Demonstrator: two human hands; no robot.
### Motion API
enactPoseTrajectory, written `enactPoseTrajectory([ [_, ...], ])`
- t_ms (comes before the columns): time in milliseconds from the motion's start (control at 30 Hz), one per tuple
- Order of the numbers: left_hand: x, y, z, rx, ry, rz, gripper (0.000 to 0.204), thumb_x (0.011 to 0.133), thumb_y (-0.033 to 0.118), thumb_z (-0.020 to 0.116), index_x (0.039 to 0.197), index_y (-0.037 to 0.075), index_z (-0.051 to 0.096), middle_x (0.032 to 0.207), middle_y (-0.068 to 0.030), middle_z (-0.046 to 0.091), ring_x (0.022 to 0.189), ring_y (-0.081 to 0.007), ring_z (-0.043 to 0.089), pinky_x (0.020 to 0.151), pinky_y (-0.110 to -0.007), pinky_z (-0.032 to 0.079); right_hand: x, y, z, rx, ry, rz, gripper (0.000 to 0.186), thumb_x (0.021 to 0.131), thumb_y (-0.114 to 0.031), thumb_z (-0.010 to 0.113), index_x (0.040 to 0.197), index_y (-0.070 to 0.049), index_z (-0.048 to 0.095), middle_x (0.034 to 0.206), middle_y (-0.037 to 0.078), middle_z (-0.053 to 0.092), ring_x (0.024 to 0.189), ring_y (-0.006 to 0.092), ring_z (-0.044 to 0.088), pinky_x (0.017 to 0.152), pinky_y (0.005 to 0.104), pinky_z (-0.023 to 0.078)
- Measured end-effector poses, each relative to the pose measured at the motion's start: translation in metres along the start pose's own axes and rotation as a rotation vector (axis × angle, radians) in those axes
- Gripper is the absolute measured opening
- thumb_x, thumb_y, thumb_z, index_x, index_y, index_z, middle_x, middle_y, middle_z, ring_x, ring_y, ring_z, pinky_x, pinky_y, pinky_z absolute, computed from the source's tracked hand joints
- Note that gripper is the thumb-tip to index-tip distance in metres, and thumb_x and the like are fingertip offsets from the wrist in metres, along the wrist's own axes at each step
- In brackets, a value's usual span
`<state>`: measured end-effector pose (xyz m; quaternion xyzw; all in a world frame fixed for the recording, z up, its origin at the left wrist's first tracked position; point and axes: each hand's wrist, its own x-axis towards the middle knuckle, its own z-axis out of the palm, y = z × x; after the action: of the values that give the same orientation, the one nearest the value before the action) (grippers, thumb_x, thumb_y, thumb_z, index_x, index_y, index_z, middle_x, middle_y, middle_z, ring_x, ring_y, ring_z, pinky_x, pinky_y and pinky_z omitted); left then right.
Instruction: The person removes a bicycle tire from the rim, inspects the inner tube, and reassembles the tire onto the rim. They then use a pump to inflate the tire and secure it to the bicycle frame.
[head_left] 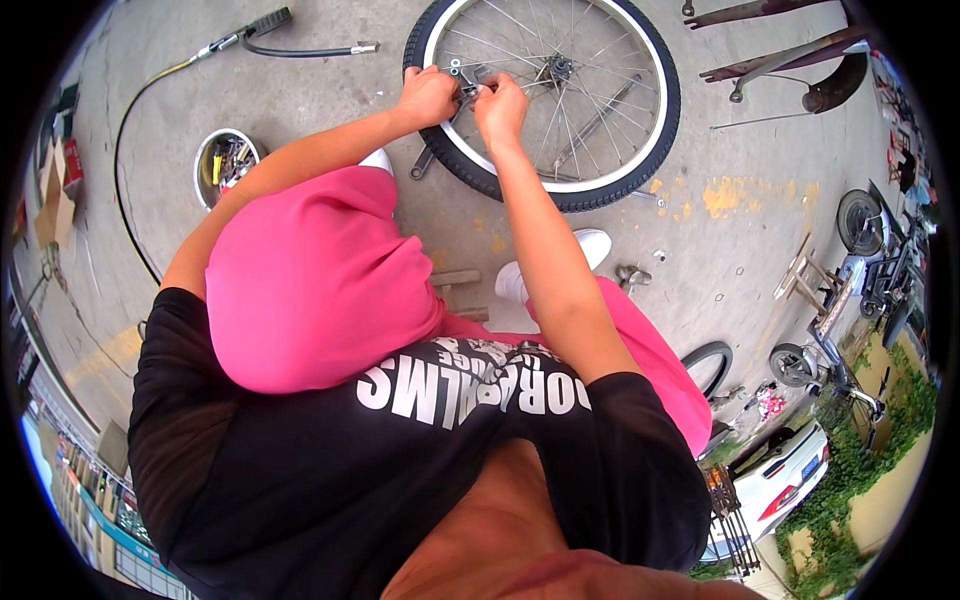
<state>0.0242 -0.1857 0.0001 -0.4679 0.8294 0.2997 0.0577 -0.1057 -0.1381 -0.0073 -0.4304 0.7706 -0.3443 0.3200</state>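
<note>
A bicycle wheel (610,150) with a black tyre, white sidewall and metal spokes lies flat on the concrete ground in front of me. My left hand (427,96) is closed around a small metal tool at the wheel's near-left rim. My right hand (500,108) pinches the same spot from the right, fingers closed on the tool or a spoke end; which one is too small to tell. The two hands almost touch. A flat wrench (423,163) lies on the ground just below the tyre, partly under my left forearm.
A metal bowl (203,172) filled with tools sits to the left. A black air hose (300,50) runs along the top left. Metal frame parts (790,55) lie at the top right. Another tyre (708,362), bicycles and a white car (775,475) are at the right.
</note>
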Motion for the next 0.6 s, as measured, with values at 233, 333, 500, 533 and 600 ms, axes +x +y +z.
enactPoseTrajectory([
  [233,-0.002,-0.002,0.002,0.011,0.006,-0.002,0.013,0.071,0.022,0.067,0.081,0.014,0.069,0.084,-0.0052,0.067,0.096,-0.0233,0.056,0.087,-0.041,0.034,-0.005,-0.016,-0.007,-0.17,0.014,-0.091,0.008,0.078,-0.004,0.061,0.082,0.003,0.064,0.075,0.019,0.066,0.069,0.0295,0.067,0.067,0.037,0.051],
  [333,-0.002,0.0,0.0,0.01,0.013,0.008,0.012,0.07,0.021,0.066,0.08,0.014,0.069,0.083,-0.005,0.067,0.095,-0.0233,0.056,0.087,-0.041,0.034,-0.004,-0.019,-0.008,-0.211,0.016,-0.09,0.009,0.076,-0.006,0.062,0.082,0.001,0.065,0.079,0.02,0.065,0.077,0.0339,0.065,0.073,0.0392,0.049],
  [500,-0.002,-0.003,0.004,-0.01,0.035,0.016,0.01,0.069,0.019,0.065,0.077,0.013,0.069,0.081,-0.0059,0.067,0.093,-0.0233,0.056,0.085,-0.041,0.034,-0.001,-0.022,-0.01,-0.275,-0.059,-0.095,0.01,0.075,-0.006,0.062,0.083,0.0,0.065,0.08,0.02,0.065,0.079,0.0342,0.065,0.073,0.0396,0.049],
  [533,-0.002,-0.005,0.006,-0.029,0.056,0.023,0.009,0.068,0.018,0.064,0.074,0.012,0.068,0.08,-0.0071,0.066,0.092,-0.0237,0.056,0.083,-0.04,0.034,0.0,-0.023,-0.012,-0.305,-0.095,-0.091,0.01,0.075,-0.006,0.062,0.083,-0.001,0.065,0.08,0.02,0.066,0.079,0.0339,0.065,0.073,0.0395,0.049],
  [600,-0.001,-0.004,0.006,-0.048,0.076,0.036,0.008,0.067,0.016,0.064,0.072,0.011,0.068,0.079,-0.0081,0.066,0.091,-0.0242,0.056,0.081,-0.04,0.034,0.01,-0.015,-0.011,-0.23,-0.175,0.0,0.011,0.075,-0.007,0.063,0.084,-0.002,0.066,0.081,0.019,0.066,0.08,0.0341,0.064,0.074,0.0394,0.049],
])
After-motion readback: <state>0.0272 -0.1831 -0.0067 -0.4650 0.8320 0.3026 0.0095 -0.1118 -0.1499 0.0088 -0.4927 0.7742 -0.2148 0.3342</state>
